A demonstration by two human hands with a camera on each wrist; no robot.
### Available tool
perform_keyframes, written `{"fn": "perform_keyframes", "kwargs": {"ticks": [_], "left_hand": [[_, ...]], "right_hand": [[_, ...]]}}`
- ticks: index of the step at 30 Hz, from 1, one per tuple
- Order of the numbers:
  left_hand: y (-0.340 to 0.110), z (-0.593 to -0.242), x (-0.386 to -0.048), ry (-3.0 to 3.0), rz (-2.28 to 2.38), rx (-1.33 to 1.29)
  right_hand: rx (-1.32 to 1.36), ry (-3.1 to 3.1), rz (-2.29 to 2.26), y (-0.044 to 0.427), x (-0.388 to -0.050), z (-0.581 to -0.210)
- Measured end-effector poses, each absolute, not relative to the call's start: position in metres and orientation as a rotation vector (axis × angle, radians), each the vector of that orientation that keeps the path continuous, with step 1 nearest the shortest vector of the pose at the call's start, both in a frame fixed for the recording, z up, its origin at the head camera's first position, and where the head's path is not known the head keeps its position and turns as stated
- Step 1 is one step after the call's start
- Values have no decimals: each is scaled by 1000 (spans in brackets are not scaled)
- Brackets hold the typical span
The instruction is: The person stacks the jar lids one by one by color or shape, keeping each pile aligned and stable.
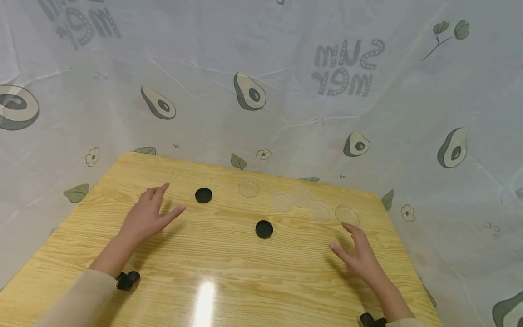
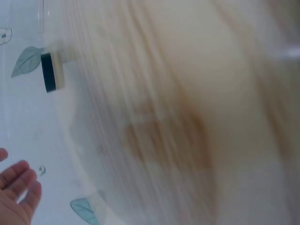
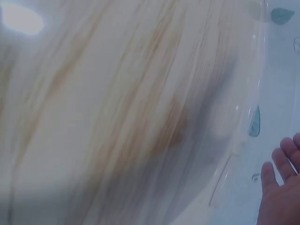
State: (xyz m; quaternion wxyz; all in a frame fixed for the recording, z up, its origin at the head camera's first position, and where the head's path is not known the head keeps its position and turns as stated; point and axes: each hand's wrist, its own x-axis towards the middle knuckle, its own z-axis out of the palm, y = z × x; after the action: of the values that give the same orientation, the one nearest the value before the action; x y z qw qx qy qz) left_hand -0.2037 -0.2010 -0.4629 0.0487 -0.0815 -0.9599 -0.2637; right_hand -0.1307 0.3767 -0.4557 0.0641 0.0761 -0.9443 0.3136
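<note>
My left hand [image 1: 145,214] hovers over the left part of the wooden table, thumb and fingers spread and holding nothing. To its right lies a round black shallow dish or lid [image 1: 203,195]. A second black round piece [image 1: 264,229] sits nearer, around the middle of the table. Over the right side hangs my right hand [image 1: 359,254], its fingers apart and grasping nothing. Just beyond its fingertips is a clear round disc [image 1: 347,214]. Each wrist view shows loosely extended fingers: the left hand [image 2: 18,197] at lower left, the right hand [image 3: 282,187] at lower right.
More clear discs, such as one [image 1: 248,188] standing apart and another [image 1: 281,202] in a cluster, lie along the back of the table [image 1: 229,281]. A printed cloth [image 1: 196,118] with avocados hangs right behind the table's far edge and at both sides.
</note>
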Motion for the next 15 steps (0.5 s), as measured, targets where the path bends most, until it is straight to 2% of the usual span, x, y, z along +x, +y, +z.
{"fn": "perform_keyframes", "kwargs": {"ticks": [15], "left_hand": [[-141,-466,-226,-2900,-1116,-570]], "right_hand": [[480,-2907,1148,335,-152,-462]]}}
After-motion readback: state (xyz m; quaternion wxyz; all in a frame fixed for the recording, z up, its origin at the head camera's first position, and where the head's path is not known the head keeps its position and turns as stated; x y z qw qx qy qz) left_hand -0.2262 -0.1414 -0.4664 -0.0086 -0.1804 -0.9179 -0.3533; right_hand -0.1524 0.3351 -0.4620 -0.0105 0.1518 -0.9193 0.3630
